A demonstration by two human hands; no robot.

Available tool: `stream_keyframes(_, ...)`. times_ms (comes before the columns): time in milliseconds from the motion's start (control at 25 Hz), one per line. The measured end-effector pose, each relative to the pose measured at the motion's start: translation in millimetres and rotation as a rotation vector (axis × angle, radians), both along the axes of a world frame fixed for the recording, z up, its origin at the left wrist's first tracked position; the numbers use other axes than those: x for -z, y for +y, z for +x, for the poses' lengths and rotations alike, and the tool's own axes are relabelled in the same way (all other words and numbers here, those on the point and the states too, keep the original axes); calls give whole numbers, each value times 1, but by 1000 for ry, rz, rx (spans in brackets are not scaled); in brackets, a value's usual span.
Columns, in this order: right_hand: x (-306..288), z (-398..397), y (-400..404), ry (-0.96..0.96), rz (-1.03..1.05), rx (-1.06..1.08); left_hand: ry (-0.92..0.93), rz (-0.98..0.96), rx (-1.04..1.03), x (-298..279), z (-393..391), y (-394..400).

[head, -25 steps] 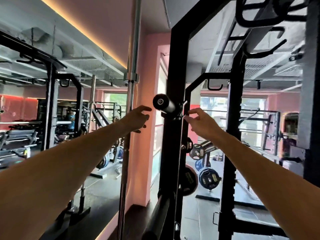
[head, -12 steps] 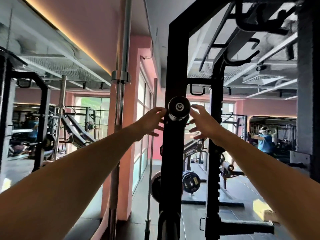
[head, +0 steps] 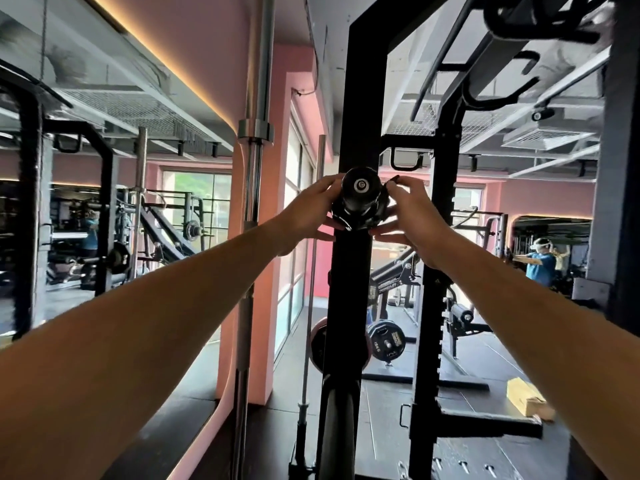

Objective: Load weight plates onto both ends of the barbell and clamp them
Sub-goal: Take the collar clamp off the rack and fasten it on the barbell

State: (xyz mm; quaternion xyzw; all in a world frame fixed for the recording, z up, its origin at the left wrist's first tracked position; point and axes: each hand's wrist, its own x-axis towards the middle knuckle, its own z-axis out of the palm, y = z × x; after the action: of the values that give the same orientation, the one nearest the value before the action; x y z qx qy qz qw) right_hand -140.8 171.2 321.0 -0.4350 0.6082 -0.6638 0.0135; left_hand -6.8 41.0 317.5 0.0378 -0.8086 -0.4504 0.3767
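Note:
The barbell's sleeve end points straight at me at head height, in front of a black rack upright. A black clamp sits around the sleeve just behind its tip. My left hand grips the clamp's left side, thumb on top and fingers underneath. On the clamp's right side, my right hand grips it with its fingertips at the lever on top. Any plates on this sleeve are hidden behind the clamp and my hands.
A bare barbell stands upright against the pink pillar on the left. Low behind the upright are a reddish plate and a black plate. A yellow box lies on the floor at right. A person stands far right.
My view swung round to face the sleeve end-on. Both hands moved in from either side of the sleeve and closed on the clamp.

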Motion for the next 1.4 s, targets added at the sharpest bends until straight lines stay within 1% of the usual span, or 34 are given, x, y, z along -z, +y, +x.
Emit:
stream_keyframes(320, 1, 55, 44, 72, -79, -32, 133, -16, -87, 7, 57, 56)
stream_keyframes(440, 0, 79, 65, 110, -74, -24, 153, -57, -83, 6, 82, 76)
stream_keyframes(560, -1, 105, 92, 104, -84, 2, 161, -76, -52, 4, 103, 97)
stream_keyframes(720, 15, 133, 128, 71, -51, 118, 132, -52, 35, 25, 118, 120)
stream_keyframes(800, 40, 144, 150, 62, 7, 189, 96, -30, 100, 52, 123, 134)
stream_keyframes(920, 82, 155, 194, -2, 89, 259, 24, 32, 198, 95, 124, 166)
stream_keyframes(1040, 114, 158, 252, -65, 147, 344, -54, 22, 285, 124, 112, 208)
stream_keyframes(1240, 124, 149, 359, -111, 157, 533, -72, 22, 452, 138, 77, 305)
stream_keyframes(1400, 119, 140, 443, -75, 189, 681, -119, -22, 552, 140, 47, 383)
